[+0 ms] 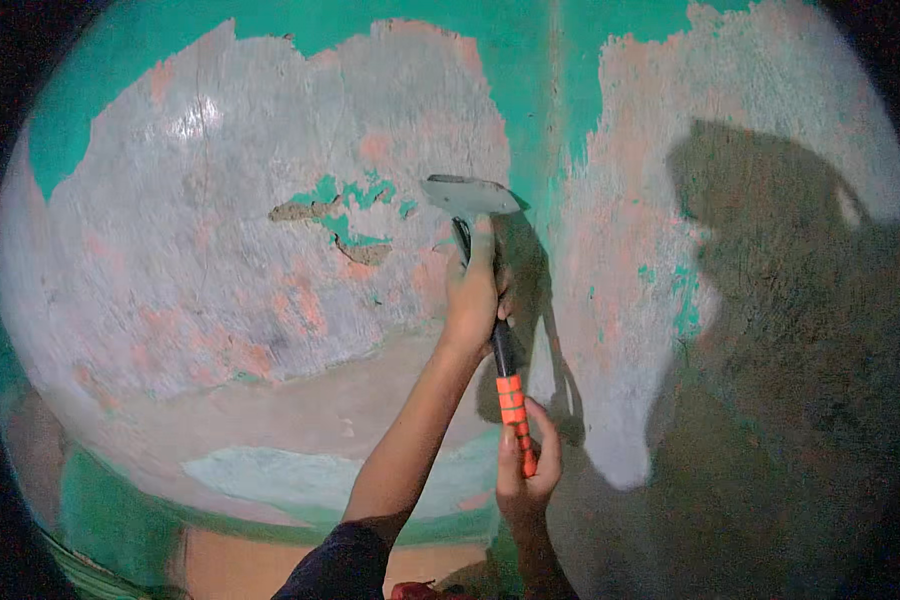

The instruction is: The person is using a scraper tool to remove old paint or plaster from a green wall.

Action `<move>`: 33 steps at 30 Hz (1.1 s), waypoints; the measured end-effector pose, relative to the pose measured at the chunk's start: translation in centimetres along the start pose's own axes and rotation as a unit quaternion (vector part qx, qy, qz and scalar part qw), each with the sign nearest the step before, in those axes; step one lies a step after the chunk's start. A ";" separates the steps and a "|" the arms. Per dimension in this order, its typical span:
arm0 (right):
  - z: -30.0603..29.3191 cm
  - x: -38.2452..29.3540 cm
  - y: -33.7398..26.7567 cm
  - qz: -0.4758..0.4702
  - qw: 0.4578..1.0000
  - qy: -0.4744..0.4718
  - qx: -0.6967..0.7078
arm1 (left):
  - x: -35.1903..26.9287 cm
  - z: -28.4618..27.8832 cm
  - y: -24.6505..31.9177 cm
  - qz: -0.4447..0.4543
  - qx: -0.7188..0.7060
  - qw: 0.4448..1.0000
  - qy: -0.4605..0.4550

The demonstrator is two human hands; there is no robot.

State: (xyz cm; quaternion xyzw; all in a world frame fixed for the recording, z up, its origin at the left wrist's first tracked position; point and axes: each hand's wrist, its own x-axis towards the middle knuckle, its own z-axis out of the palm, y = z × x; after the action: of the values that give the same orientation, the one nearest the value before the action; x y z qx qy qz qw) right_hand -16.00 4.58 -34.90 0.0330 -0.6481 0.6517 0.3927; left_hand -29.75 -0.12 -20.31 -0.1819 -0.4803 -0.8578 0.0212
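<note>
My left hand (pixel 474 292) grips the upper, black part of a long-handled scraper (pixel 504 349), with the thumb up near its head. The scraper's wide, flat metal blade (pixel 471 196) is at the top, against or close to the wall (pixel 390 300); contact cannot be told. Lower down, my right hand (pixel 529 469) holds the orange and black grip at the handle's end between thumb and fingers. Left of the blade are ragged green paint remnants (pixel 356 196) and chipped hollows in the plaster (pixel 304 211). Around them the wall is bare, greyish with pinkish patches.
Green paint (pixel 529 75) remains along the top and down a vertical strip where a corner or seam runs. Scraped wall (pixel 630 187) continues to the right, partly under a large shadow (pixel 780 315). A red item (pixel 420 591) shows at the bottom edge.
</note>
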 end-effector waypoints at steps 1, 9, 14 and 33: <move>0.0 -0.5 0.4 0.034 0.999 -0.010 0.009 | -0.3 -0.4 -0.6 0.000 0.000 1.000 0.004; -1.9 -3.2 6.2 -0.016 0.999 -0.017 -0.023 | -2.0 -2.1 -5.6 -0.033 0.004 0.999 0.022; -2.5 -3.0 6.3 -0.017 0.999 -0.042 -0.020 | -1.9 -2.2 -6.2 -0.047 -0.017 0.999 0.017; -2.3 -3.0 5.3 -0.025 0.999 -0.032 -0.034 | -2.1 -2.6 -6.8 -0.046 -0.033 0.998 0.018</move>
State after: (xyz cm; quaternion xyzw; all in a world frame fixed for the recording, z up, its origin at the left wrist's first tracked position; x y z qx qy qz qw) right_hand -15.76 5.99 -41.28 0.0568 -0.6815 0.6175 0.3886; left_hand -29.97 1.06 -27.84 -0.1450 -0.4589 -0.8764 -0.0159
